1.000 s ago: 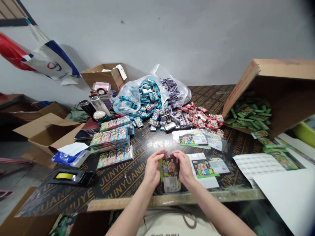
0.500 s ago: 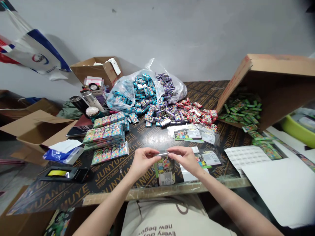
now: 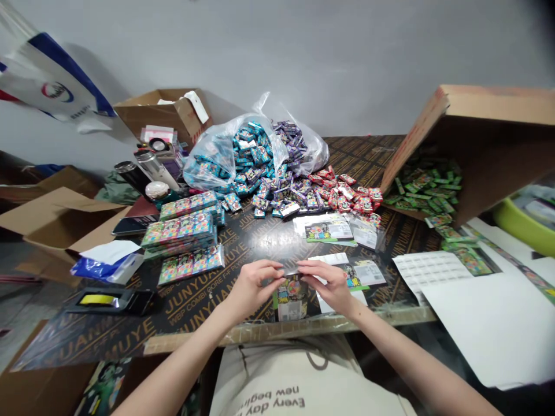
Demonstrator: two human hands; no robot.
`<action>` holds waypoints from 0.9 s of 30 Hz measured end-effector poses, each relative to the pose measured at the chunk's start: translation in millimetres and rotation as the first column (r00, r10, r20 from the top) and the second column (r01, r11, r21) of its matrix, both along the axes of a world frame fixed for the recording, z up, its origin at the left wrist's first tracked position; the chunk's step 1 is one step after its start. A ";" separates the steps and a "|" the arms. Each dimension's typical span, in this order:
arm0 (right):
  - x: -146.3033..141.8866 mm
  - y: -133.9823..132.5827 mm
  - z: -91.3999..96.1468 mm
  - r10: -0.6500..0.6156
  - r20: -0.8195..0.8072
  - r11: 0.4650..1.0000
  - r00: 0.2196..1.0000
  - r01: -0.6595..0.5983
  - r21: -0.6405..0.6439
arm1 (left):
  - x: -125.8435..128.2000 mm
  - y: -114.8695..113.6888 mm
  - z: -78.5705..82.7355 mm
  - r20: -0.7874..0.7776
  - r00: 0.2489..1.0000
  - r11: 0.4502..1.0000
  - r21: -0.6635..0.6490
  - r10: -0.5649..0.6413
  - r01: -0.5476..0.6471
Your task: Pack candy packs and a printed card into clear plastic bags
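My left hand (image 3: 259,284) and my right hand (image 3: 329,283) pinch the top edge of a clear plastic bag (image 3: 287,267), one at each corner. Inside or behind the film shows a printed card (image 3: 291,297), dark with a green edge and colourful lettering, hanging near the table's front edge. Whether anything else is inside cannot be made out. By my right hand lie more printed cards in clear film (image 3: 368,273). Further back rests another pile of printed cards (image 3: 328,230).
Stacks of wrapped packs (image 3: 180,231) stand left, near a tape dispenser (image 3: 108,301). Blue, purple and red small packets (image 3: 303,193) spill from clear bags at the back. A tipped carton (image 3: 416,138) of green packets and white sheets (image 3: 481,329) are right.
The view has shifted slightly, so the scene sits a little higher and further left. Both hands keep their pinch on the bag's top edge, the film between them now showing clearer.
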State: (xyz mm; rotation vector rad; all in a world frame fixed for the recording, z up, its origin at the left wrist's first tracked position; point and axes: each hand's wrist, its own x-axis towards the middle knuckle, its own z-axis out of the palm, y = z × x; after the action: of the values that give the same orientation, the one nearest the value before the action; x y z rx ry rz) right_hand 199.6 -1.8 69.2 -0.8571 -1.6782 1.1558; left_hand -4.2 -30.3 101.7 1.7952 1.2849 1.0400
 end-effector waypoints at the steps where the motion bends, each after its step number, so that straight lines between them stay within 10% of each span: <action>1: 0.7 -0.9 -2.2 -0.019 -0.007 1.000 1.000 0.019 0.011 | 0.7 1.4 -2.0 0.016 1.000 1.000 -0.005 -0.012 0.012; 7: -25.6 53.7 -27.8 -0.011 -0.062 0.985 0.998 0.000 -0.174 | -27.0 24.1 -27.7 0.206 0.943 0.962 -0.137 0.260 -0.235; 12: -99.8 129.5 -77.5 -0.016 0.324 0.998 0.946 -0.006 0.067 | -95.5 12.8 -68.8 0.309 0.653 0.719 -0.215 0.692 -0.661; 17: -175.7 181.4 -86.4 -0.328 0.697 0.944 0.637 0.200 0.261 | -123.6 -30.8 -90.6 -0.269 0.618 0.650 0.041 0.739 -0.759; 21: -191.9 198.8 -77.3 -0.381 0.732 0.925 0.566 0.234 0.300 | -102.7 -36.2 -87.3 -0.431 0.685 0.809 0.282 0.587 -0.516; 24: -176.1 198.1 -76.6 -0.335 0.743 0.942 0.580 0.198 0.270 | -74.4 -22.9 -91.9 -0.529 0.829 0.983 0.123 0.183 -0.138; 27: -145.8 192.0 -79.0 -0.233 0.773 0.972 0.590 0.124 0.199 | -46.5 -9.7 -103.6 -0.575 0.809 0.992 -0.040 -0.121 0.119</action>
State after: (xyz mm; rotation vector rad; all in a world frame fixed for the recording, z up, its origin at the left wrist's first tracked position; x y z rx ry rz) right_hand 53.8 190.2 -9.8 -1.5779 -2.2632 0.4995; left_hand -50.7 -40.0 -1.9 2.2575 1.4818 0.4175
